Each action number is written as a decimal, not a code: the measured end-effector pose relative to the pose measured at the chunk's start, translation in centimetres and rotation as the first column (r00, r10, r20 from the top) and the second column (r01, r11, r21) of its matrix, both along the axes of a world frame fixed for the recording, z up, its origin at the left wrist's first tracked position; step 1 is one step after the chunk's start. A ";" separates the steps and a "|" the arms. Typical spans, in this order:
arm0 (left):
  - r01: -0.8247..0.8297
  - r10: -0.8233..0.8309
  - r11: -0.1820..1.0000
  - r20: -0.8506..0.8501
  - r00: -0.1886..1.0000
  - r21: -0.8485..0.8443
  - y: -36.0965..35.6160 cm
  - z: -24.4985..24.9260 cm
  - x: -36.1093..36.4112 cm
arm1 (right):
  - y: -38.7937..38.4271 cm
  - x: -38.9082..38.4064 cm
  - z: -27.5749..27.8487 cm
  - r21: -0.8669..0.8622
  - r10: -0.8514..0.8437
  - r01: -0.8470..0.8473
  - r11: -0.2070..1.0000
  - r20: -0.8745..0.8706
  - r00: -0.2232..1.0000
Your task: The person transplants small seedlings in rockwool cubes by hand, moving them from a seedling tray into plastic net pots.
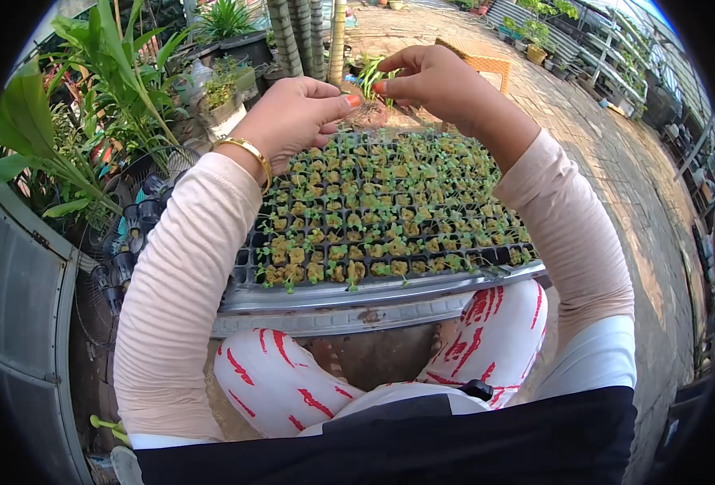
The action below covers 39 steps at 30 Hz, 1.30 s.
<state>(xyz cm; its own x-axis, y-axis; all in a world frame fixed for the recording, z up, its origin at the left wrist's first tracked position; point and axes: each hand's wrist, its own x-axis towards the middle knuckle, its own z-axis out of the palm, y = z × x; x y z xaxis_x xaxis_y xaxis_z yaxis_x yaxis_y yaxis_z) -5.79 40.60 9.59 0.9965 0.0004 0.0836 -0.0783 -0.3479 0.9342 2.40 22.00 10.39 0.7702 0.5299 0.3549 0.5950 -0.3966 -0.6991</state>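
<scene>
A black seedling tray [248, 246] lies in front of me on a grey metal ledge, its cells filled with brown plugs and small green sprouts. Both my hands are raised above its far edge. My left hand [293, 113], with a gold bangle on the wrist, has its fingers curled and thumb and forefinger pinched together. My right hand [430, 81] is also pinched at the fingertips, close to the left one. Whatever sits between the fingertips is too small to make out. A young green plant [374, 77] stands just behind the hands.
Leafy potted plants [107, 89] crowd the left side. A stack of small black pots [127, 242] lies left of the tray. Brick paving [616, 170] runs to the right, with shelves of pots [616, 56] at the far right. My knees in red-striped white trousers [487, 339] are below the ledge.
</scene>
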 end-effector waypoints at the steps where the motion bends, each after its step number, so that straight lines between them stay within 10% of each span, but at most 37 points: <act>1: 0.093 -0.093 0.995 -0.032 0.995 0.024 -2.4 0.2 0.5 | -3.0 0.4 -0.1 0.002 -0.058 0.058 0.998 0.009 0.998; 9: 0.334 -0.382 0.888 0.103 0.918 0.317 -19.6 -2.0 6.1 | -23.8 1.0 -4.0 -0.103 -0.613 0.625 0.774 0.128 0.780; 18: 0.472 -0.525 0.786 0.029 0.851 0.399 -32.4 -3.5 9.3 | -31.0 0.4 -13.9 -0.107 -0.865 0.911 0.398 0.287 0.412; 39: 0.466 -0.666 0.604 0.089 0.740 0.646 -31.6 -4.0 8.4 | -31.8 -4.3 -12.7 -0.048 -0.799 0.807 0.589 0.118 0.590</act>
<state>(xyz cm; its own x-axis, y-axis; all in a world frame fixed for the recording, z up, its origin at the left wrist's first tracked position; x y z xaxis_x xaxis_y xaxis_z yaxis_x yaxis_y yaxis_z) 2.57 8.95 5.62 0.6973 -0.7004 0.1527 -0.6728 -0.5660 0.4765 -1.87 -9.83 -2.29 0.8708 -0.2593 0.4177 0.0532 -0.7949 -0.6043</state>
